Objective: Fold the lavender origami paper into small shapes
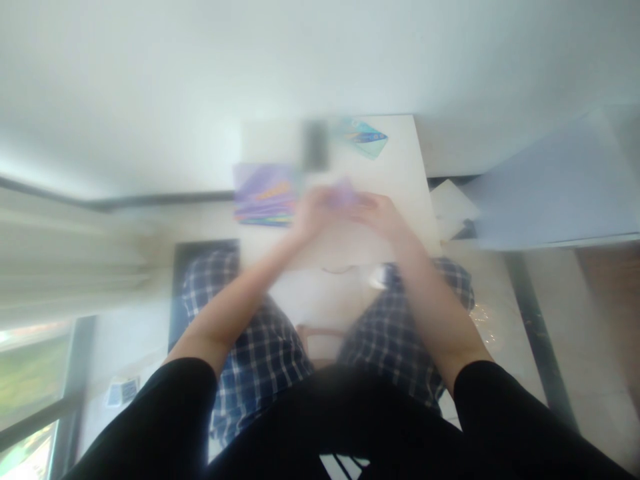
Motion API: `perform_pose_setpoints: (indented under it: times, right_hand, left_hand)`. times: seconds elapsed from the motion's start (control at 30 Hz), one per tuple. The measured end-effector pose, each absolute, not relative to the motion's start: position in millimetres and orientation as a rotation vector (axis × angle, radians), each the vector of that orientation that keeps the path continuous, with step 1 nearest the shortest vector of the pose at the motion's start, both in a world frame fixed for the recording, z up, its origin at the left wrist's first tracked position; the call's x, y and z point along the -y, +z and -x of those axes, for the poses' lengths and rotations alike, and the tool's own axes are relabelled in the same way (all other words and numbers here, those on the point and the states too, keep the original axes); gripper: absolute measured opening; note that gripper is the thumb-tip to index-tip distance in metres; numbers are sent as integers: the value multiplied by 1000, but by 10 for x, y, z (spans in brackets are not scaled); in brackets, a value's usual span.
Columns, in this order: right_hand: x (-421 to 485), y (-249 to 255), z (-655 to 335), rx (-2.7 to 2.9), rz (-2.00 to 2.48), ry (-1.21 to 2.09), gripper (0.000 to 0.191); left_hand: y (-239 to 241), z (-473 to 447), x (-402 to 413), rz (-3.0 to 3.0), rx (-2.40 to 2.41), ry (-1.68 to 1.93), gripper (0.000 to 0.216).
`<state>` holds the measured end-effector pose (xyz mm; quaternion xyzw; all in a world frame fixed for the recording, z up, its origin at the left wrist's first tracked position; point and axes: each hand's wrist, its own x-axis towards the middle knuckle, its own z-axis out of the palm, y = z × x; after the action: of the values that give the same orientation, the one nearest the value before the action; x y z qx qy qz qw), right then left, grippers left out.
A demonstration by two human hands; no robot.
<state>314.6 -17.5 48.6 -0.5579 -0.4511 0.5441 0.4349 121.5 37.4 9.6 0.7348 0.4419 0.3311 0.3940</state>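
Observation:
Over the small white table (350,247), my left hand (314,208) and my right hand (376,211) meet with their fingers closed on one small purple piece (342,195). It looks like paper, but haze blurs its outline and folds. Left of my left hand lies a flat purple packet (265,192) with orange and multicoloured markings. Beyond my hands is a dark rectangular object (315,145), too blurred to name. To its right, a flat teal and blue packet (367,137) rests near the table's far edge.
A white wall (320,60) stands behind the table. My knees in checked trousers (265,333) are at its near side. A pale panel (555,180) stands to the right. A curtain (65,260) and a window (35,380) are on the left.

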Motion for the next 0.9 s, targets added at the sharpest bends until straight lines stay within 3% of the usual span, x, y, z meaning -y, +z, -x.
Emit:
perform_pose_setpoints:
  times: [0.2,0.43,0.53,0.77,0.9]
  right_hand:
    - [136,290,-3123,1054,1319,1370,46]
    - [100,217,-2955,1086,1330,1270,69]
    - [97,192,-2903,1073,1379,1197,69]
    - [86,105,-2895,1063,1480,1088,63]
    - [41,12,-2944,1064,1437,1018,55]
  left_hand:
    - [57,-1185,-388,-1717,-1015,861,27]
    - [88,-1179,-438,-1640,-1055,886,30]
    - [79,-1176,-454,-1680,-1046,899,33]
    - [-153,-1195,-496,-1624,-822,993,74]
    - [-190,-1175,-511,-1509,-725,994,80]
